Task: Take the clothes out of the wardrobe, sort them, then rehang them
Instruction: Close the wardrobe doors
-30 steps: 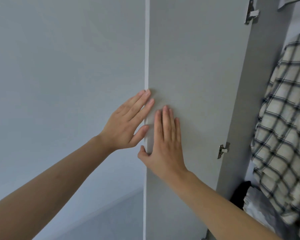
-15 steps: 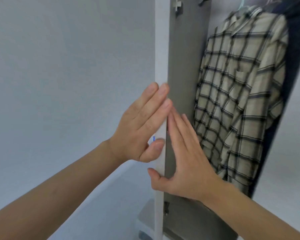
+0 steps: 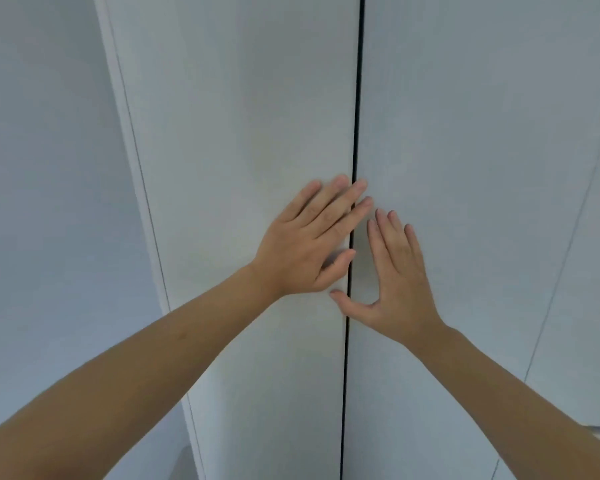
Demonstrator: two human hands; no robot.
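Wardrobe doors point(image 3: 243, 140) just swung shut; I see 2 flat, empty palms, left hand point(image 3: 309, 244) at 9 o'clock of right hand point(image 3: 400, 271), rehanging probably done.

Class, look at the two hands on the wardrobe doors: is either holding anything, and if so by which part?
Nothing is held. The left hand lies flat on the left door; the right hand lies flat on the right door.

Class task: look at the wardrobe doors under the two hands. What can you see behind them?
Nothing. The left door and right door meet at a thin dark gap. The left hand and right hand lie flat against them. Whatever is inside is covered.
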